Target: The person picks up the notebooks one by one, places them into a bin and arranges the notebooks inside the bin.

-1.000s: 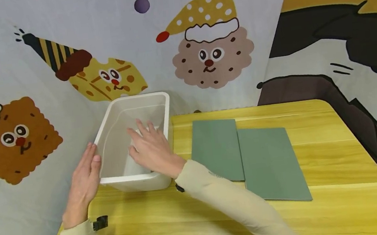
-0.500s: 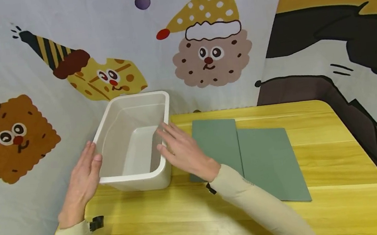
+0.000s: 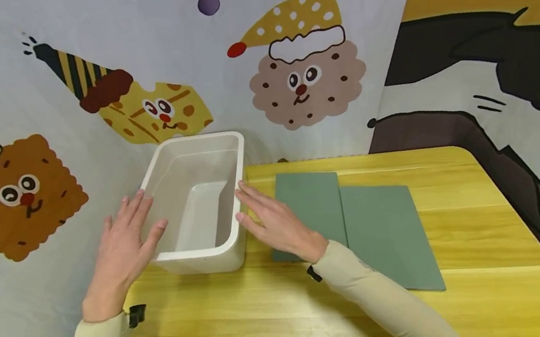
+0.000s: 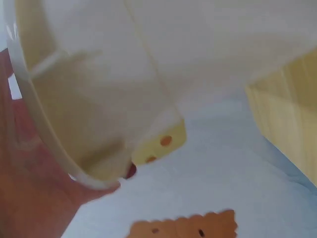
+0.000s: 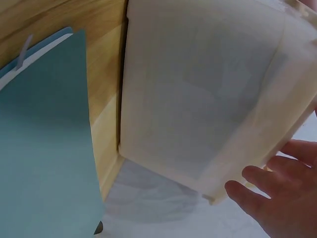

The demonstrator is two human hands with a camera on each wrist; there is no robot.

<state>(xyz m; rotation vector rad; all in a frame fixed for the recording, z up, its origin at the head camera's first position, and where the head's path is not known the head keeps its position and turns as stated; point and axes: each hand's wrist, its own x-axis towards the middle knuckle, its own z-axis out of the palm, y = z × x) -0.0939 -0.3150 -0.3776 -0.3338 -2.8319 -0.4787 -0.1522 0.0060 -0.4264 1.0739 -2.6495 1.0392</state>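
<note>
A white plastic bin (image 3: pixel 201 263) stands upright on the table, its inside bare down to the floor. My left hand (image 3: pixel 125 245) lies at the bin's left rim, fingers straight and the thumb reaching over the opening. In the left wrist view that hand (image 4: pixel 39 198) is right by the rim. On the other side my right hand (image 3: pixel 282 226) has straight fingers, with the tips at the right rim. The right wrist view shows its fingers (image 5: pixel 247 198) beside the bin's outer wall (image 5: pixel 198 89). Neither hand holds anything.
Two flat green booklets, one on the left (image 3: pixel 309 197) and one on the right (image 3: pixel 390 238), lie side by side on the yellow wooden table (image 3: pixel 248 317). Right behind the bin hangs a white cloth printed with cartoon biscuits (image 3: pixel 307 85).
My right hand has come out of the bin and moved right to its right rim. The left hand has shifted slightly right over the left rim, fingers more spread. The bin stays in place.
</note>
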